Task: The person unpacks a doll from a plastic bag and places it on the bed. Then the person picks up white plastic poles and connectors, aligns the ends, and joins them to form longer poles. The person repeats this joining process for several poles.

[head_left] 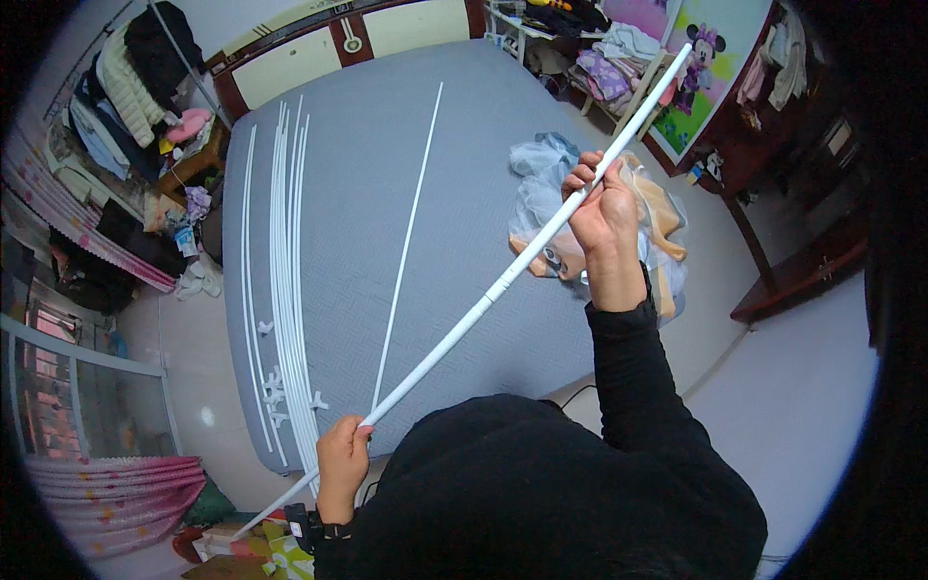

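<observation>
A long white pole (449,343) runs slantwise across my front, with a joint line near its middle. My left hand (343,462) is closed round its lower part, close to the bed's front edge. Higher up, my right hand (604,211) grips the same pole with curled fingers, palm turned up. The pole's far end points to the upper right; its thin lower end reaches past my left wrist. On the bed behind it lies a single thin white rod (414,217). To the left rests a bundle of white rods (285,261) with several white plastic connectors (274,391) beside it.
A bed (464,126) with a grey-blue cover fills the middle. Crumpled sheer fabric (541,179) lies at its right edge. Clothes on a rack (130,82) stand at the left, a cluttered shelf (541,39) at the back right. Cardboard boxes (242,556) sit at the lower left.
</observation>
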Available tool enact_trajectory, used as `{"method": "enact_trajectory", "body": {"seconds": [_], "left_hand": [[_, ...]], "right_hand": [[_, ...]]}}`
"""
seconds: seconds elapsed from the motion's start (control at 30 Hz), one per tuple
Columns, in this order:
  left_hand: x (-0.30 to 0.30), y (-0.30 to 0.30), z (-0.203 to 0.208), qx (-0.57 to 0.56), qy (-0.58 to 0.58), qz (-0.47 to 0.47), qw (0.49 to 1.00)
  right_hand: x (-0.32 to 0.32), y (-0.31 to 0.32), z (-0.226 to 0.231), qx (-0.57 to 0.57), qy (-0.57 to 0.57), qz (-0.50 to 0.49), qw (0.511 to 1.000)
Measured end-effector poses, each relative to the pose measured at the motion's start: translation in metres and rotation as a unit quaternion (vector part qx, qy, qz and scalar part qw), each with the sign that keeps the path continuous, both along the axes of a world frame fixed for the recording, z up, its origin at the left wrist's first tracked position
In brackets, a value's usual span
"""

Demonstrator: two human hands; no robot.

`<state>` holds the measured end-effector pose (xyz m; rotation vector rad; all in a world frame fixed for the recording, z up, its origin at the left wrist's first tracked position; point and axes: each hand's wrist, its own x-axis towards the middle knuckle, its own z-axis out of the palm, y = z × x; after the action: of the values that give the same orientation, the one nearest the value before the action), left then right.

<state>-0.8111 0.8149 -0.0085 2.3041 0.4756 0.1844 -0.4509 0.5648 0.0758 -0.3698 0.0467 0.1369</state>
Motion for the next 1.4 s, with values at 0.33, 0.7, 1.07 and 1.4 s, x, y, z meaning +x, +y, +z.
{"method": "enact_trajectory", "body": {"seconds": [0.33,0.7,1.07,1.4], "left_hand": [[-0.002,-0.005,0.002,-0.029,0.053,0.034,0.998],[-0.003,-0.013,0.003,-0.028,0.044,0.036,0.998],[-0.012,-0.001,-0.006,-0.052,-0.002,0.019,0.998],[-0.008,-0.001,0.001,-0.1,0.011,-0.017,0.995]], "right_hand": [[0.005,-0.002,-0.004,-0.016,0.007,-0.003,1.0],[0.005,-0.003,-0.006,-0.017,-0.008,0.003,1.0],[0.021,-0.012,-0.014,0.021,0.01,0.011,1.0],[0.03,-0.022,-0.005,0.103,0.073,0.002,0.992]]}}
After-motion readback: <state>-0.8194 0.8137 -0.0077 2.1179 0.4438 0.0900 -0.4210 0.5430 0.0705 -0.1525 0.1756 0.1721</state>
